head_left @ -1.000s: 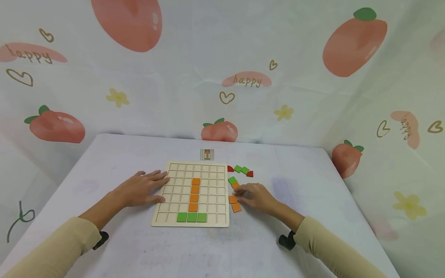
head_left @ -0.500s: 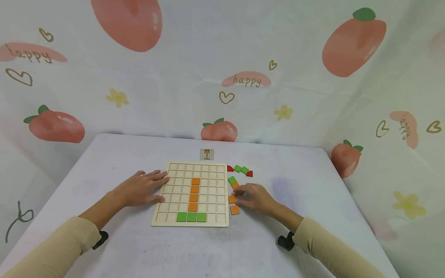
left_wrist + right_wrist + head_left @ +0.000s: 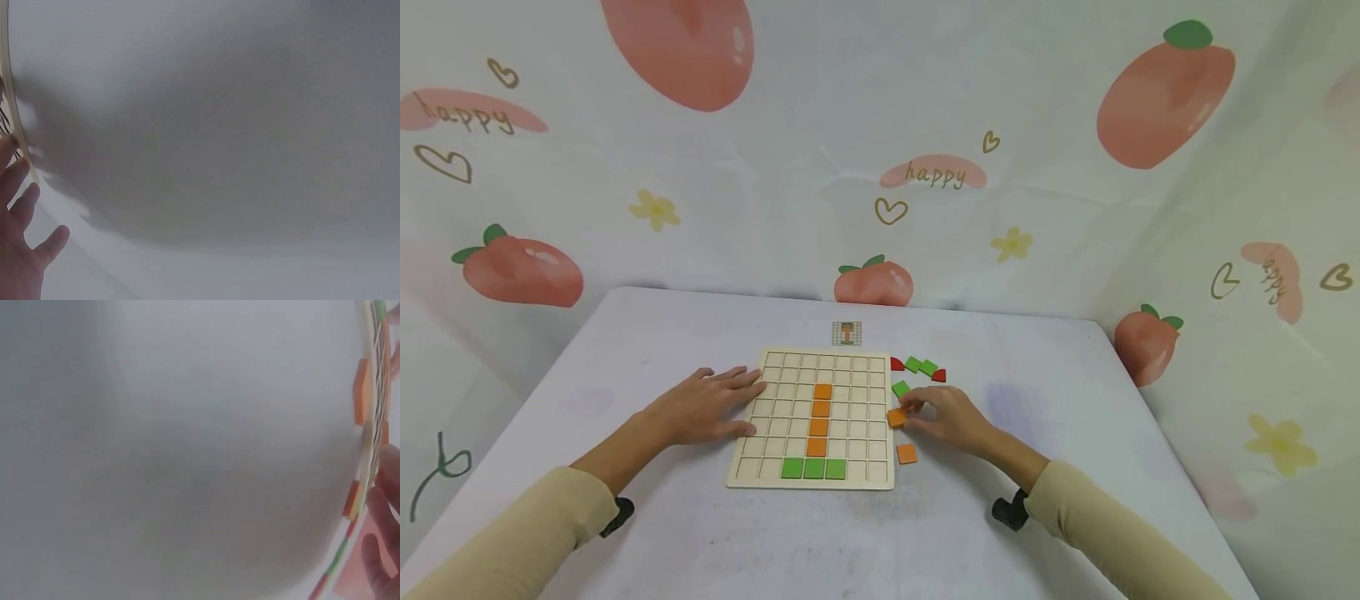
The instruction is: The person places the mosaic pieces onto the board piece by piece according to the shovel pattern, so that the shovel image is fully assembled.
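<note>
In the head view a pale wooden grid board [image 3: 857, 410] lies on the table, with a column of orange square tiles [image 3: 822, 408] above a row of three green tiles [image 3: 814, 468]. My left hand [image 3: 711, 406] rests on the board's left edge, fingers extended; the left wrist view catches its spread fingers [image 3: 25, 206] at that edge. Near the right edge, my right hand [image 3: 946, 417] pinches an orange square tile [image 3: 897, 418] between thumb and fingers. Another orange tile [image 3: 907, 454] lies closer to me. A green tile [image 3: 900, 389] sits just beyond the right fingertips.
Behind the board lies a small card [image 3: 847, 333] with a gridded picture. Beyond its right corner are two red quarter-round pieces [image 3: 939, 376] and two green tiles [image 3: 913, 364]. A fruit-patterned cloth [image 3: 820, 167] hangs behind the white table [image 3: 790, 542].
My right hand has brought one orange tile up and left to the board's right edge. The nearer loose orange tile has shifted slightly towards me. My left hand has stayed put.
</note>
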A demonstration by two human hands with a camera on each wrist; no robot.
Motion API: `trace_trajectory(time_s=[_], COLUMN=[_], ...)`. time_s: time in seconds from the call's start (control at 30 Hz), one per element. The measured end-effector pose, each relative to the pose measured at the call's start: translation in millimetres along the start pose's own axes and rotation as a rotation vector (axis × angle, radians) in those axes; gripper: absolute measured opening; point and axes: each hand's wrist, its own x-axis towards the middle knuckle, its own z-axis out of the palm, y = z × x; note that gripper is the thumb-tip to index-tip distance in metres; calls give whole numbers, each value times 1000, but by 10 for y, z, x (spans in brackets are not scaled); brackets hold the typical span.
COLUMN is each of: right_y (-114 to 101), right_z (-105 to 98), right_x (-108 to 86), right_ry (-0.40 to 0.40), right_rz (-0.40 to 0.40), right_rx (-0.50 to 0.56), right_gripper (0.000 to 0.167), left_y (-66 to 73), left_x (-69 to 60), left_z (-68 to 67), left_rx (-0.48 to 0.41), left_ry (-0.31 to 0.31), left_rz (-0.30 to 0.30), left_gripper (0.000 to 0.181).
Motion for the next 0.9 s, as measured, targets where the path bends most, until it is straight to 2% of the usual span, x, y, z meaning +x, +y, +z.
trace_trajectory(time_s=[0.4, 0.6, 0.73, 0.9], right_y=[-237, -303, -333, -378], right_z=[197, 294, 337, 360], right_x=[328, 511, 603, 683], right_ry=[63, 59, 49, 33], right_rz=[41, 101, 99, 100], right_rx=[-49, -107, -155, -161], right_gripper=[25, 26, 26, 30], left_y=[-13, -15, -12, -10], left_x=[4, 4, -1, -7], left_z=[21, 20, 13, 7], left_rx=[15, 5, 1, -8], left_ry=[5, 5, 4, 4], left_rz=[8, 6, 4, 3], left_gripper=[71, 71, 71, 71])
